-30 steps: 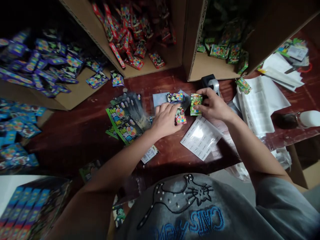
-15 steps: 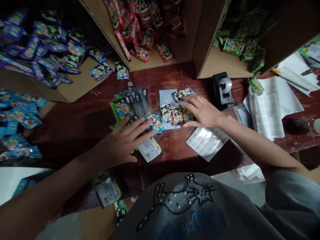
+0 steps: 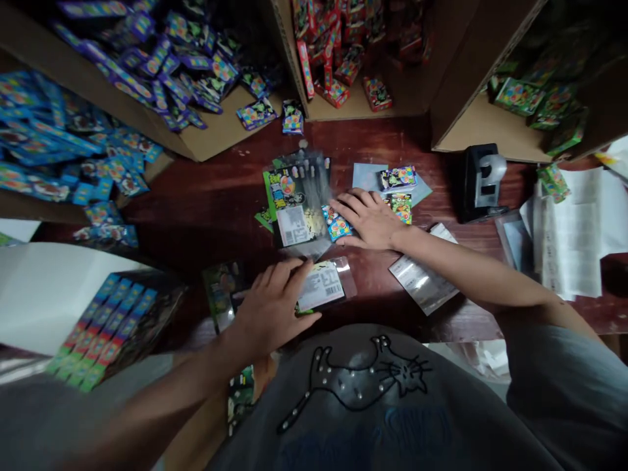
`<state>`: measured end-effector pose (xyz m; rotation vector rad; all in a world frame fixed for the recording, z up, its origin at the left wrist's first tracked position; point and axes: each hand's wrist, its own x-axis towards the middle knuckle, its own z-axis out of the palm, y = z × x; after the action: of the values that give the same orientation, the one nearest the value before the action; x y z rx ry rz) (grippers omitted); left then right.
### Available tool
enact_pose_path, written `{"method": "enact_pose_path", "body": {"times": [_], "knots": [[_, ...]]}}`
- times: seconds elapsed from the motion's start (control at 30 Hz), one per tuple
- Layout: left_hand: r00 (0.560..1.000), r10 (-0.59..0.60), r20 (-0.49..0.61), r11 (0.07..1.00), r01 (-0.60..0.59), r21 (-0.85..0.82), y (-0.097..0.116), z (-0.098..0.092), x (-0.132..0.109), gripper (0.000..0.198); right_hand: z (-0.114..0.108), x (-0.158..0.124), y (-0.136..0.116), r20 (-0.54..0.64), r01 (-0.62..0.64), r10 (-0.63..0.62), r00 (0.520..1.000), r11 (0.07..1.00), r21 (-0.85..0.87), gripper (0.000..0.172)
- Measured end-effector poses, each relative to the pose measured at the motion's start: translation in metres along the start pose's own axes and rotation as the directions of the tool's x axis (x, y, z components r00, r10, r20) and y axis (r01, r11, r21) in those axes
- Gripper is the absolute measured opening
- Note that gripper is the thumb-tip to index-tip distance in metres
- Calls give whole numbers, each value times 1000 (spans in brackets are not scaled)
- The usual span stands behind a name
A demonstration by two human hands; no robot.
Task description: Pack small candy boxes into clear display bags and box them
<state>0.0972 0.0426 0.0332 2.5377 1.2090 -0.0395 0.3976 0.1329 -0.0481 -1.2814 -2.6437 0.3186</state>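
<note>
My left hand (image 3: 272, 307) lies near the table's front edge with its fingers on a clear plastic bag with a white barcode label (image 3: 324, 284). My right hand (image 3: 369, 219) rests flat, fingers spread, over several small colourful packets (image 3: 336, 227) in the middle of the dark red table (image 3: 206, 209). Just left of that hand lies a stack of green-and-black printed bags (image 3: 294, 196). Two more small packets, one (image 3: 398, 177) on a pale card and one green (image 3: 402, 207), lie beyond my right hand.
Open cardboard boxes stand at the back: blue packets (image 3: 161, 72), red packets (image 3: 353, 65), green packets (image 3: 534, 98). A black tape dispenser (image 3: 478, 183) sits to the right, with white paper sheets (image 3: 569, 235) beyond and a label sheet (image 3: 422, 278) nearer. Boxed blue packs (image 3: 108, 327) lie lower left.
My left hand has pulled back toward me and come down on the labelled plastic bag. My right hand has slid left over the small packets. The camera has swung to the left.
</note>
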Motion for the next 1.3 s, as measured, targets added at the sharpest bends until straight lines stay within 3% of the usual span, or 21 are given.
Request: {"method": "enact_pose_path", "body": {"times": [0.1,0.23,0.33,0.5,0.6,0.67,0.77,0.9,1.1,1.3], "knots": [[986,-156,-57,988,155,-22,1,26,-16,90,3,6,5,43,94,-96,994,995,45,91],[949,-285,-138,958,278,-66,9,43,-20,94,-1,12,20,75,244,-264,962,948,204,92],[938,-303,-166,952,290,-100,19,46,-20,97,-11,5,16,32,208,-225,974,939,275,97],[931,-262,-254,964,240,-114,27,49,-17,94,-28,-32,-24,-3,60,-61,998,967,249,91],[932,-170,-321,984,144,-101,25,53,-12,92,-29,-58,-45,20,80,-88,996,963,256,87],[948,-84,-307,993,52,-111,22,57,-9,93,-27,-72,-51,45,132,-151,987,948,290,86],[969,14,-245,987,-53,-155,17,65,-4,94,-24,-86,-48,69,207,-249,966,906,370,96],[986,16,-164,983,-45,-176,9,70,-2,94,-26,-97,-29,77,187,-241,968,886,424,120],[994,-33,-102,987,16,-162,8,73,-3,93,-33,-99,-21,170,154,-211,963,941,301,85],[992,-12,-124,979,-13,-204,9,77,-3,95,-27,-87,-30,157,80,-96,983,991,106,86]]}}
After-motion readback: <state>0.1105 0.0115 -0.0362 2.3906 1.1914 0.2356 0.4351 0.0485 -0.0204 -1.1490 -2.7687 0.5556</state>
